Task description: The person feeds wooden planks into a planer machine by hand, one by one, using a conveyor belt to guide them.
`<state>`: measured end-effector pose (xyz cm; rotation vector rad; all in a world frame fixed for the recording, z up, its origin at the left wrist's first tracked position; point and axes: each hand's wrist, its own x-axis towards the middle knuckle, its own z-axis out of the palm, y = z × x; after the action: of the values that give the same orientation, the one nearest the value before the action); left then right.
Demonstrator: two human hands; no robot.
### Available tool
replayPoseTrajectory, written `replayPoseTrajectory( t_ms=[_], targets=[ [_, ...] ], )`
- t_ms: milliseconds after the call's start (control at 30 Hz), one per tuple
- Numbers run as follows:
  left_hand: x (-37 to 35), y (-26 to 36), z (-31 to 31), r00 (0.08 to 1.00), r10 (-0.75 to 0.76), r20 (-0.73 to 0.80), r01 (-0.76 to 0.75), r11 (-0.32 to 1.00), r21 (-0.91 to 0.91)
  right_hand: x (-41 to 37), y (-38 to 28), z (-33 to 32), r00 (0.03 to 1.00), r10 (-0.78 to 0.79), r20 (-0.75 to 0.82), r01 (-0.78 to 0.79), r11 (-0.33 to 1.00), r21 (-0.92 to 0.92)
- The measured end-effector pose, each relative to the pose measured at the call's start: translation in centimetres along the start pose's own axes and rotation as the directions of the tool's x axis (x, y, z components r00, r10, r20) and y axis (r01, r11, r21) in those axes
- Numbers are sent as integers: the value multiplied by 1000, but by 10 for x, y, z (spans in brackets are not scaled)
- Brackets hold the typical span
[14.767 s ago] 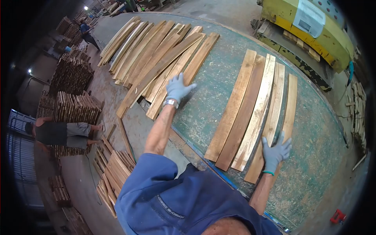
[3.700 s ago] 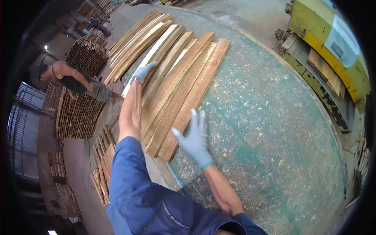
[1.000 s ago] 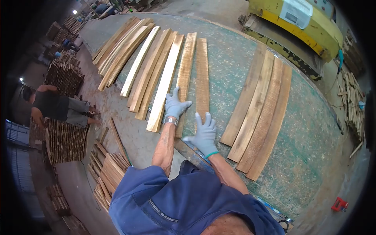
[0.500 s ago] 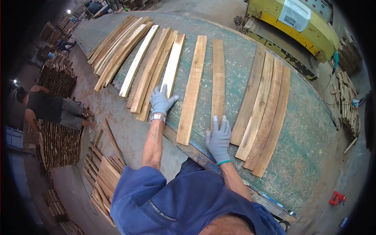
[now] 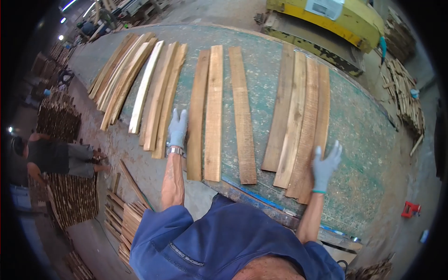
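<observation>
My left hand, in a grey glove with a watch at the wrist, lies with fingers stretched out between a narrow brown plank and a wider brown board. It holds nothing. At the right, my right hand, gloved too, is open with thumb and fingers apart. It rests by the outer edge of the rightmost board in a fanned group. Between the hands lie a lighter brown board and a slightly slanted board.
More planks and one pale plank lie left on the green worktable. A yellow machine stands behind it. Stacked wood and a person are at the left. A red tool sits at lower right.
My right hand has moved right, from a single board to the far side of the fanned group. Beside my left hand, a brown face shows where a pale board lay. The camera view has shifted.
</observation>
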<state>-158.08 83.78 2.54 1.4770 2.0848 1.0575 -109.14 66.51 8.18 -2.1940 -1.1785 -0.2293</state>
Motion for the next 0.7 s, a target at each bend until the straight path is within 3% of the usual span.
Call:
replayPoseTrajectory(
  t_ms=[67, 100, 200, 267, 300, 467, 500, 600, 667, 700],
  targets=[
    [10, 3, 40, 998, 58, 15, -56, 994, -94, 10, 63, 40, 974, 82, 210, -138, 954, 267],
    [-5, 47, 39, 996, 86, 16, -86, 917, 391, 11, 82, 52, 943, 99, 318, -224, 894, 387],
    [13, 52, 84, 984, 167, 58, -177, 942, 286, 7, 39, 38, 939, -184, 291, 119, 966, 229],
    [2, 99, 106, 975, 207, 79, -220, 945, 241, 6, 35, 40, 949, -187, 253, 111, 951, 287],
    [10, 98, 129, 944, 317, 88, -326, 938, 120, 7, 37, 40, 954, -190, 233, 112, 943, 314],
    [6, 176, 182, 870, 334, 362, -419, 888, 188, 17, 73, 28, 948, -160, 274, 98, 969, 226],
    [3, 187, 182, 820, 319, 475, -448, 874, 188, 13, 83, 22, 948, -136, 286, 81, 977, 197],
    [-43, 207, 141, 752, 432, 498, -471, 881, -53, -7, 61, -32, 961, -76, 264, 83, 997, -12],
    [-101, 216, 74, 516, 512, 687, -791, 592, 152, -57, 53, -65, 945, -162, 283, 188, 980, -68],
    [-130, 196, 58, 461, 498, 735, -813, 569, 124, -85, 45, -77, 939, -181, 291, 218, 971, -99]
  ],
)
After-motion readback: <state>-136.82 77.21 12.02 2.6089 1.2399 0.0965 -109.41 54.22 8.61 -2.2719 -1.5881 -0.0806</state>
